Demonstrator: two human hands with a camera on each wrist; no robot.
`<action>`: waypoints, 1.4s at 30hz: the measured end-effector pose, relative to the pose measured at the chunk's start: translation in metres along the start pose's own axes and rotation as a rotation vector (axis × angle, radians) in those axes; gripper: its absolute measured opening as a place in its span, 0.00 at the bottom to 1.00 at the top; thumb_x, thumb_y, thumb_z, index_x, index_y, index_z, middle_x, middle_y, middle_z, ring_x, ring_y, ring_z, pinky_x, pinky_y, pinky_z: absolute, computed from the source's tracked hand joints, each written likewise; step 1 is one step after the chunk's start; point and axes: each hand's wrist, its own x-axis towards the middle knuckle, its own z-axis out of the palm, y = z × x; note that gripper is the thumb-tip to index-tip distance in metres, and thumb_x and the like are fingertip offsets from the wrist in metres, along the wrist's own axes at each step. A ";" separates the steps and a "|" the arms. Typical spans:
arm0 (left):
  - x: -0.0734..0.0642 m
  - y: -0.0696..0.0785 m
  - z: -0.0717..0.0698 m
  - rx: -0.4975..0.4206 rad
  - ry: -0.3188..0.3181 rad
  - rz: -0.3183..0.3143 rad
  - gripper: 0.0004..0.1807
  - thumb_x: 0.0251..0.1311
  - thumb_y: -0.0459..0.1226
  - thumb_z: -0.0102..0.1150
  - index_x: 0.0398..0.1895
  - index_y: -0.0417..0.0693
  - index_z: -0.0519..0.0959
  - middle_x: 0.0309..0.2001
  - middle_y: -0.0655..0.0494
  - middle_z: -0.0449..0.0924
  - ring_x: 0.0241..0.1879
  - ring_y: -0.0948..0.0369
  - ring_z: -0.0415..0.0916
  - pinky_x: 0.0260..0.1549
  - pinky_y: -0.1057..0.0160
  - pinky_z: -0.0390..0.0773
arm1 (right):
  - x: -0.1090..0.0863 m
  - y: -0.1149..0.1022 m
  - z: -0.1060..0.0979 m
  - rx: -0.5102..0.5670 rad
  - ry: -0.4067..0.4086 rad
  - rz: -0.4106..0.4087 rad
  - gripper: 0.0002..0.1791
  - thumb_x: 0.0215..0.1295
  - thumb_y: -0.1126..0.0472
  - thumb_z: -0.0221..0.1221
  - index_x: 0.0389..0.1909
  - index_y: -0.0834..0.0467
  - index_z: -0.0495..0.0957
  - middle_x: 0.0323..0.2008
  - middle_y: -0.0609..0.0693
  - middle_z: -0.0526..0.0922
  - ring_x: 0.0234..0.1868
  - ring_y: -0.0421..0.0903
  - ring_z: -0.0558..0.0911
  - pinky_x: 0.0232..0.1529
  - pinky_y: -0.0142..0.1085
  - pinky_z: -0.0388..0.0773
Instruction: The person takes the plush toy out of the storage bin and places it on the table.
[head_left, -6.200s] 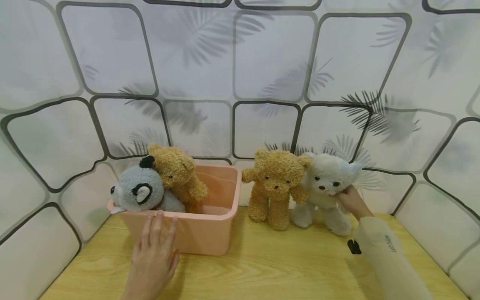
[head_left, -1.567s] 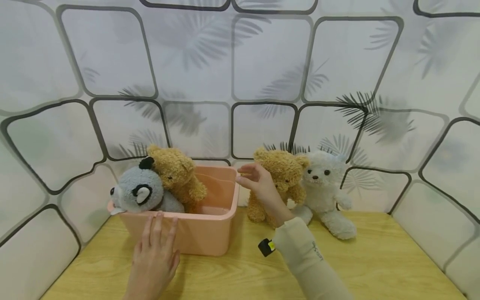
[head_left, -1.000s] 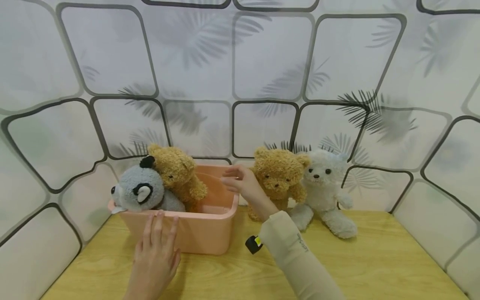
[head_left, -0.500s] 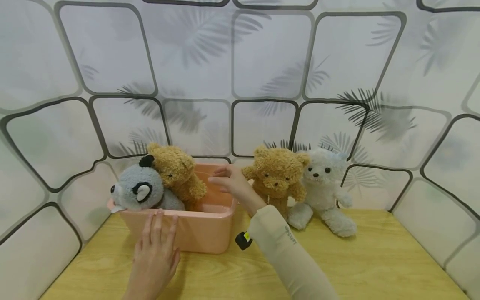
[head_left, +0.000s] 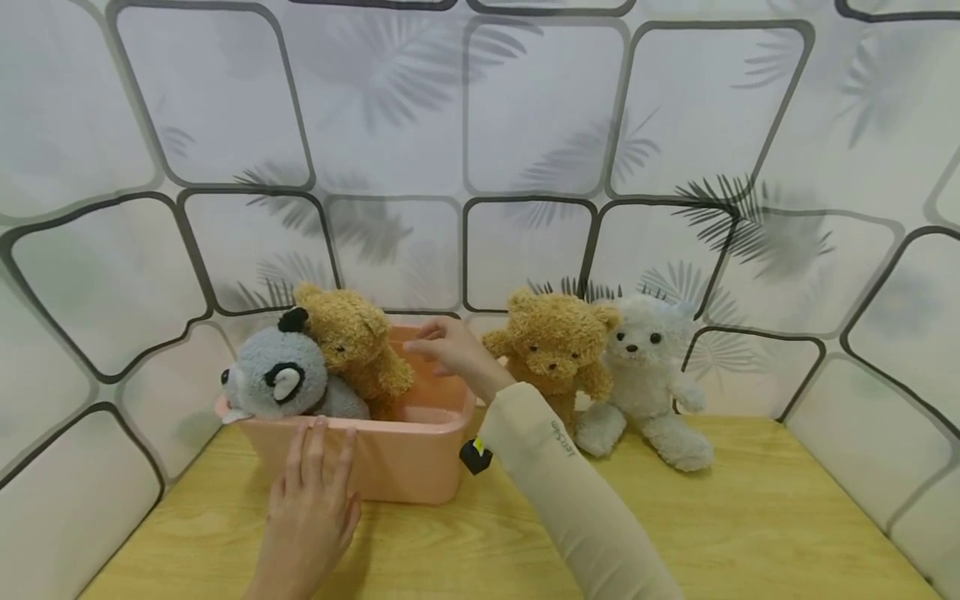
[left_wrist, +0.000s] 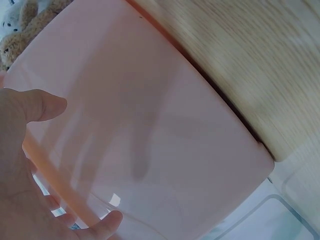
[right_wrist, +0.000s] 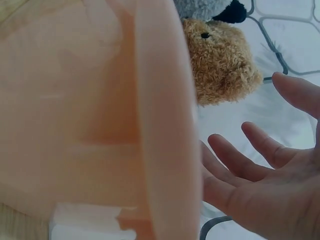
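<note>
A pink plastic bin stands on the table at centre left. Inside it a grey plush toy with black-ringed ears leans over the left side, beside a brown teddy bear. My left hand rests its fingers on the bin's front rim, the thumb apart in the left wrist view. My right hand hovers over the bin's right part, fingers loosely bent and holding nothing; in the right wrist view its fingers are spread beside the rim. The brown bear's arm is near those fingertips, apart from them.
Right of the bin a second brown teddy bear stands against the patterned backdrop. A white teddy bear sits next to it. Wood-grain table spreads in front. A small black device hangs at the right sleeve's cuff.
My right hand has let go of the white bear, which now sits with its legs spread. Since then it has moved left past the brown bear to above the bin. My left hand stays put.
</note>
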 end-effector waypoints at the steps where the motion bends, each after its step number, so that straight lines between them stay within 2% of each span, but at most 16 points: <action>1: 0.000 0.000 0.000 -0.001 0.000 -0.001 0.34 0.73 0.49 0.27 0.71 0.37 0.66 0.67 0.24 0.62 0.64 0.29 0.61 0.22 0.36 0.77 | 0.002 0.000 0.001 -0.007 -0.001 0.009 0.23 0.69 0.58 0.64 0.60 0.64 0.73 0.56 0.57 0.78 0.54 0.54 0.79 0.57 0.50 0.78; 7: -0.003 -0.001 0.000 -0.004 0.004 -0.004 0.34 0.73 0.49 0.27 0.70 0.37 0.67 0.67 0.24 0.62 0.63 0.29 0.62 0.22 0.36 0.77 | 0.010 -0.004 0.005 -0.014 0.001 0.055 0.22 0.71 0.55 0.63 0.59 0.63 0.74 0.58 0.57 0.77 0.57 0.57 0.80 0.50 0.47 0.82; 12: -0.003 -0.001 -0.001 -0.004 -0.003 -0.005 0.34 0.72 0.49 0.29 0.71 0.37 0.67 0.68 0.24 0.61 0.63 0.28 0.62 0.22 0.36 0.77 | 0.015 -0.006 0.006 0.032 -0.033 0.105 0.23 0.71 0.54 0.62 0.60 0.62 0.73 0.61 0.62 0.75 0.59 0.60 0.78 0.48 0.52 0.82; 16: -0.002 0.000 0.000 -0.005 -0.009 -0.005 0.34 0.67 0.47 0.34 0.70 0.36 0.67 0.67 0.23 0.61 0.63 0.28 0.62 0.21 0.37 0.76 | 0.018 -0.004 0.007 0.067 -0.067 0.141 0.21 0.72 0.54 0.62 0.57 0.62 0.73 0.63 0.65 0.72 0.62 0.65 0.74 0.48 0.57 0.82; 19: -0.003 0.000 0.000 -0.003 -0.009 -0.003 0.34 0.68 0.47 0.33 0.70 0.36 0.67 0.67 0.23 0.61 0.63 0.28 0.62 0.20 0.37 0.76 | 0.021 -0.002 0.008 0.096 -0.078 0.159 0.21 0.72 0.54 0.61 0.56 0.63 0.73 0.66 0.67 0.70 0.64 0.67 0.73 0.48 0.59 0.81; 25: -0.003 -0.001 0.000 0.001 -0.012 -0.004 0.34 0.71 0.49 0.29 0.71 0.37 0.66 0.68 0.23 0.61 0.63 0.28 0.61 0.20 0.37 0.76 | 0.023 0.003 0.012 0.127 -0.100 0.187 0.28 0.72 0.52 0.61 0.68 0.59 0.71 0.70 0.66 0.67 0.68 0.66 0.69 0.55 0.62 0.76; 31: -0.002 -0.001 -0.001 0.014 -0.019 0.006 0.35 0.73 0.50 0.26 0.72 0.37 0.65 0.68 0.24 0.60 0.63 0.29 0.61 0.21 0.37 0.77 | 0.028 0.007 0.011 0.116 -0.181 0.216 0.32 0.75 0.50 0.57 0.76 0.54 0.65 0.75 0.62 0.61 0.73 0.64 0.62 0.62 0.65 0.68; 35: -0.002 -0.002 -0.001 0.016 -0.018 0.007 0.35 0.73 0.50 0.26 0.72 0.37 0.65 0.68 0.23 0.61 0.64 0.29 0.61 0.22 0.37 0.77 | 0.032 0.012 0.013 0.115 -0.227 0.230 0.34 0.75 0.48 0.55 0.78 0.54 0.61 0.76 0.63 0.58 0.74 0.67 0.59 0.61 0.66 0.69; 40: 0.000 -0.002 -0.001 0.008 -0.017 0.007 0.35 0.72 0.49 0.28 0.71 0.36 0.66 0.68 0.24 0.61 0.64 0.29 0.61 0.22 0.37 0.77 | 0.033 0.020 0.020 0.170 -0.219 0.269 0.41 0.74 0.50 0.58 0.81 0.54 0.52 0.78 0.64 0.51 0.74 0.70 0.56 0.57 0.68 0.71; 42: 0.000 -0.002 0.000 0.002 -0.019 0.008 0.34 0.70 0.48 0.31 0.71 0.36 0.66 0.68 0.24 0.60 0.64 0.29 0.61 0.22 0.37 0.76 | 0.033 0.022 0.022 0.193 -0.218 0.268 0.41 0.74 0.51 0.58 0.81 0.54 0.51 0.79 0.63 0.49 0.74 0.71 0.55 0.57 0.68 0.71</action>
